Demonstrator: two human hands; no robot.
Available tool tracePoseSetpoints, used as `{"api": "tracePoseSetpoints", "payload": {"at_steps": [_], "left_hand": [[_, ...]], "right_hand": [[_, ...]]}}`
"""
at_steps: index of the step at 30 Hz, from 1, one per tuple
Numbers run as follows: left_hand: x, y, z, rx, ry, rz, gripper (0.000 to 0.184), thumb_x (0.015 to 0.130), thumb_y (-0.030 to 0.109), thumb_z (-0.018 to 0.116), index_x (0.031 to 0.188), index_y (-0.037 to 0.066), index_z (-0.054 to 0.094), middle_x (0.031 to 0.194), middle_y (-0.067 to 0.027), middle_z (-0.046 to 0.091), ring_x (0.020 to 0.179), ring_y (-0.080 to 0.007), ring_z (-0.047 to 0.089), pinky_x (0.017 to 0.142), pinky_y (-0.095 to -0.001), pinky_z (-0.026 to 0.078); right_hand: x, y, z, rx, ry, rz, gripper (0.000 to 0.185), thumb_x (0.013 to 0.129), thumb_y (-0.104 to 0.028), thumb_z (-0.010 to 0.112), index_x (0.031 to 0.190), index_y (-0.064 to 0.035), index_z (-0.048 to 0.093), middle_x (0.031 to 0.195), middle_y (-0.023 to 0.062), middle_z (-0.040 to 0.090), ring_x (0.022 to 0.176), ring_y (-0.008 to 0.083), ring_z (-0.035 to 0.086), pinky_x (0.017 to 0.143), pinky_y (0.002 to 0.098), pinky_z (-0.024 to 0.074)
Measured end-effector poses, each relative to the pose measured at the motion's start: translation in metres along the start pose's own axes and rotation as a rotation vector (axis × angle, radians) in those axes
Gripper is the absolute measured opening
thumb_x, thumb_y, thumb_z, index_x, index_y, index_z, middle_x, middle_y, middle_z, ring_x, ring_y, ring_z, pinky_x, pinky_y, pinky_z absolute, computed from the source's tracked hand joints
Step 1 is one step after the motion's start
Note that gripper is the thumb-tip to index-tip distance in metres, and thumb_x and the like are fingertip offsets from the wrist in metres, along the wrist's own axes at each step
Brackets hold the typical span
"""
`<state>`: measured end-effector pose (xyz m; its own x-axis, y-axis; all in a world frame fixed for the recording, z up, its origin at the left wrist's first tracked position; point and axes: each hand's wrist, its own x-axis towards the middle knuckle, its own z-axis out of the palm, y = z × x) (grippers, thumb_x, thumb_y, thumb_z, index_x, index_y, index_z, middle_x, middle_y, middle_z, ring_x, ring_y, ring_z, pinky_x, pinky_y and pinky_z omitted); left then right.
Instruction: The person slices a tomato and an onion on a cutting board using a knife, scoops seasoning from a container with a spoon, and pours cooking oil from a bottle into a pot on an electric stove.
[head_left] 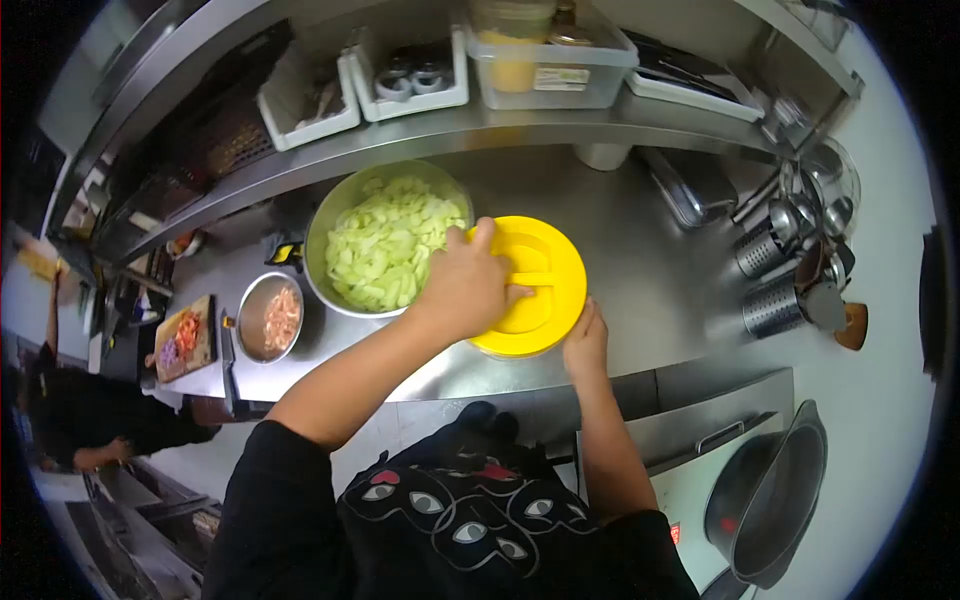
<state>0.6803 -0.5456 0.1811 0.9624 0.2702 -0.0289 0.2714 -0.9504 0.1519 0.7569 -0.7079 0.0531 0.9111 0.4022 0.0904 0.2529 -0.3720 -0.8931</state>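
Note:
A round yellow lid (545,255) with a raised crossbar sits on a round container whose body is mostly hidden beneath it. My left hand (465,290) grips the lid at its left side, its thumb in the recess by the crossbar. Against the container's right side, my right hand (586,345) is closed around the edge, with part of its fingers hidden. Directly left of the lid stands a large bowl (318,245) full of sliced pale green vegetable (385,245); my left hand overlaps its right rim in view.
Farther left are a metal bowl (248,335) of pink pieces, a knife (228,370) and a cutting board (205,355) with chopped vegetables. A shelf (420,130) with bins overhangs the steel counter (660,300). Utensil holders (775,310) hang right. Another person (90,410) stands far left.

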Motion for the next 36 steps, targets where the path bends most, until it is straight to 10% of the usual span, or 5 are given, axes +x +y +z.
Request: {"api": "tracePoseSetpoints", "payload": {"at_steps": [8,15,24,26,36], "left_hand": [[0.023,-0.018,0.013,0.049,-0.030,0.537,0.036,0.081,0.030,0.059,0.106,0.004,0.055,0.086,-0.0175,0.059,0.081,-0.0345,0.059,0.072,-0.0434,0.048],[0.030,0.010,0.046,-0.484,0.041,0.074,0.037,0.082,0.023,0.057,0.110,-0.001,0.052,0.092,-0.0240,0.063,0.087,-0.0375,0.062,0.077,-0.0434,0.047],[0.035,0.024,0.027,-1.764,-0.210,-0.753,0.022,0.095,0.025,0.044,0.084,0.007,0.051,0.060,-0.0022,0.043,0.039,-0.0129,0.035,0.034,-0.0299,0.031],[0.029,0.016,-0.022,-1.837,-0.286,-0.408,0.027,0.094,0.029,0.046,0.078,0.007,0.048,0.061,-0.0035,0.046,0.044,-0.0142,0.042,0.034,-0.0314,0.031],[-0.035,-0.058,-0.051,-1.880,0.023,-0.409,0.026,0.096,0.030,0.043,0.079,0.010,0.046,0.056,-0.0018,0.042,0.043,-0.0130,0.040,0.042,-0.0274,0.035]], "right_hand": [[-0.011,-0.015,0.009,0.548,0.051,-0.127,0.053,0.096,-0.038,0.029,0.131,0.0028,0.034,0.131,0.0189,0.041,0.122,0.0302,0.041,0.102,0.0377,0.0291],[-0.027,-0.020,0.037,0.707,0.129,-0.364,0.094,0.083,-0.062,0.045,0.140,0.0029,0.009,0.139,0.0211,0.028,0.128,0.0303,0.032,0.106,0.0386,0.0246],[-0.034,-0.003,0.039,0.719,0.074,-0.420,0.121,0.059,-0.062,0.074,0.140,0.0004,0.008,0.138,0.0220,0.025,0.127,0.0316,0.032,0.104,0.0449,0.0283],[-0.032,0.019,0.034,0.480,0.038,-0.467,0.124,0.055,-0.057,0.080,0.140,-0.0001,0.009,0.138,0.0225,0.026,0.128,0.0320,0.030,0.105,0.0450,0.0258],[-0.016,0.019,-0.002,0.256,0.158,-0.571,0.076,0.087,-0.052,0.046,0.133,0.0058,0.030,0.134,0.0247,0.037,0.125,0.0369,0.036,0.104,0.0451,0.0267]]}}
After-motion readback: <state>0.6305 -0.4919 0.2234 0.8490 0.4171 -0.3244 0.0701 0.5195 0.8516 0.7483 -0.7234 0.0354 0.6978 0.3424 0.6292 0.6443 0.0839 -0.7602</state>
